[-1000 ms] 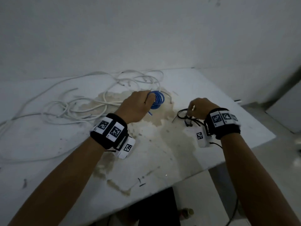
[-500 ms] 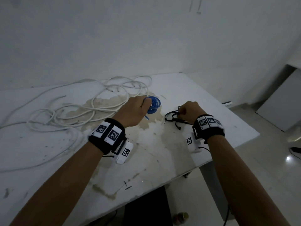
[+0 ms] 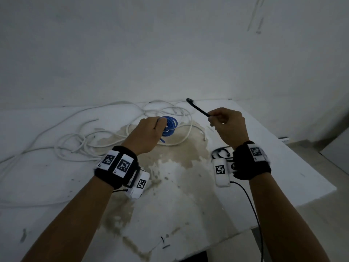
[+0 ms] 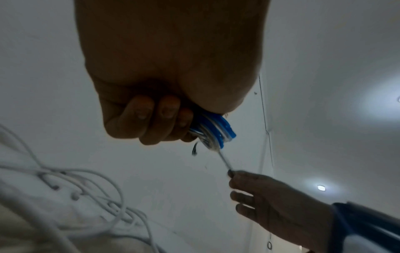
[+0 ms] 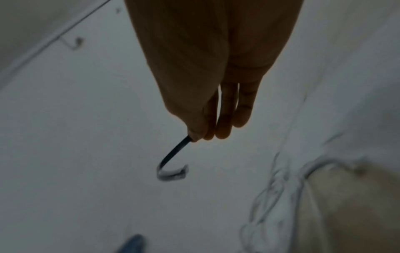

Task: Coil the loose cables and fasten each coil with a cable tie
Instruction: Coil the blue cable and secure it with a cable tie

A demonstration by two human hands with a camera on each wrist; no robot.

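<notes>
From the head view, your left hand (image 3: 146,136) grips the blue coil (image 3: 171,126) above the table (image 3: 283,167), while your right hand (image 3: 228,125) pinches a black cable tie (image 3: 198,109) just beside it. At the left wrist, fingers (image 4: 151,118) clamp the coil: keep them tight. At the right wrist, the tie's (image 5: 173,160) free end is hooked; thread that end through the coil's centre.

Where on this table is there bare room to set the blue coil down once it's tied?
The near middle of the table, the stained patch between the two forearms, is bare, as is the right side near the edge. The far left is crowded with loose white cable. Spare black ties lie beside the right wrist.
</notes>
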